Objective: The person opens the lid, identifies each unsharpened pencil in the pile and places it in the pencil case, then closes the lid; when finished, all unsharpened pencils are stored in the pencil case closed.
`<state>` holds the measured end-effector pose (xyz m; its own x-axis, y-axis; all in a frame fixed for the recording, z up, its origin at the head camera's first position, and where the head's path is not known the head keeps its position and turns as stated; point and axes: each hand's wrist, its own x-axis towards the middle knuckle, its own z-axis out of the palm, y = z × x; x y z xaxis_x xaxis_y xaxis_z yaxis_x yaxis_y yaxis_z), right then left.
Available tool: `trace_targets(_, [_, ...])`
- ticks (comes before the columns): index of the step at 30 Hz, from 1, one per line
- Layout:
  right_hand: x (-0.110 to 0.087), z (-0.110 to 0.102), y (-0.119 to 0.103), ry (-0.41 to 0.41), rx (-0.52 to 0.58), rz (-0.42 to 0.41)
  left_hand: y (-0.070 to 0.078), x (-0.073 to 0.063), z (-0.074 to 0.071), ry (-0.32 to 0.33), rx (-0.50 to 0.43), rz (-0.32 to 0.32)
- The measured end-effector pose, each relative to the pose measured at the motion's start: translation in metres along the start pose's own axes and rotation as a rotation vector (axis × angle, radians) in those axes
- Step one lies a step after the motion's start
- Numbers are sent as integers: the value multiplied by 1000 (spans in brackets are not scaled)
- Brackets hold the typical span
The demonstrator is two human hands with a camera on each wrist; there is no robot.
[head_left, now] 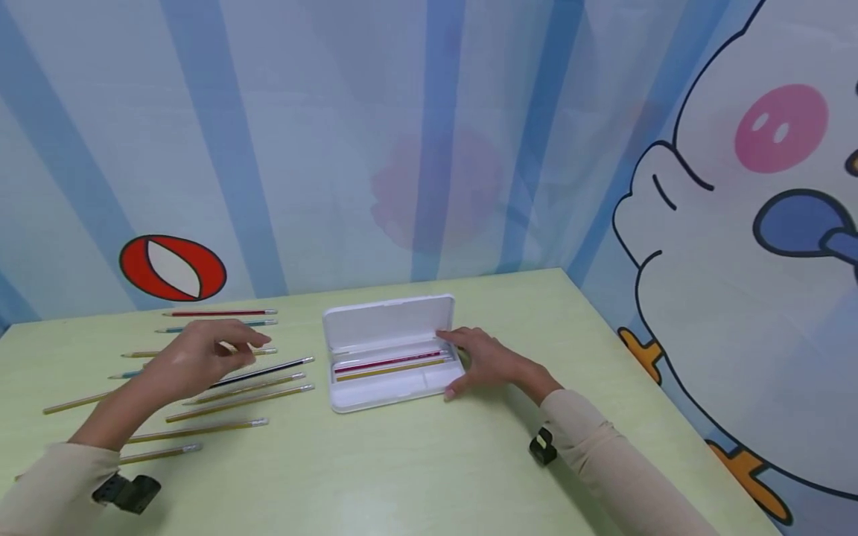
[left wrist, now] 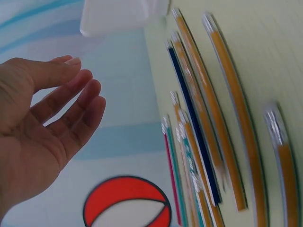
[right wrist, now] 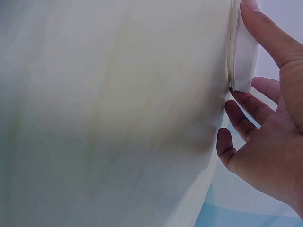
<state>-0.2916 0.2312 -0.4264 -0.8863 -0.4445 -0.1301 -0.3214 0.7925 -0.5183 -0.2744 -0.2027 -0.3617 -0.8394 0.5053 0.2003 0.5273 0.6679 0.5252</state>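
A white pencil case (head_left: 378, 394) stands with its lid raised on the table. Inside it lie a red pencil (head_left: 389, 362) and a yellow pencil (head_left: 389, 370). My right hand (head_left: 485, 361) grips the case's right end, thumb at the front corner and fingers by the lid side. In the right wrist view, the thumb and fingers (right wrist: 255, 106) meet the case's edge. My left hand (head_left: 201, 357) hovers over the loose pencils, its fingers bent gently and nothing between them. In the left wrist view, that hand (left wrist: 52, 104) shows an empty palm.
Several loose pencils, among them a dark blue one (left wrist: 194, 123), a red one (head_left: 221, 313) and yellow ones (head_left: 241, 403), lie spread left of the case. A patterned curtain (head_left: 322, 149) hangs behind the pale table (head_left: 375, 476).
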Motion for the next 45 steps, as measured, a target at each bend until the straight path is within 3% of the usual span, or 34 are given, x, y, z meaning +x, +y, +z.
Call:
trace_targets(6, [2, 2, 3, -4, -4, 6, -30, -6, -4, -10, 32, -60])
trace_targets(16, [1, 3, 4, -10, -9, 16, -63, -11, -10, -44, 147, -119])
trace_targets(21, [0, 1, 4, -10, -14, -7, -76, -9, -13, -65, 173, -182])
trace_targets(34, [-2, 0, 1, -17, 4, -9, -94, 0, -12, -102, 229, -281])
trace_targets(45, [-2, -1, 0, -14, -3, -8, -99, 8, -5, -118, 229, -311])
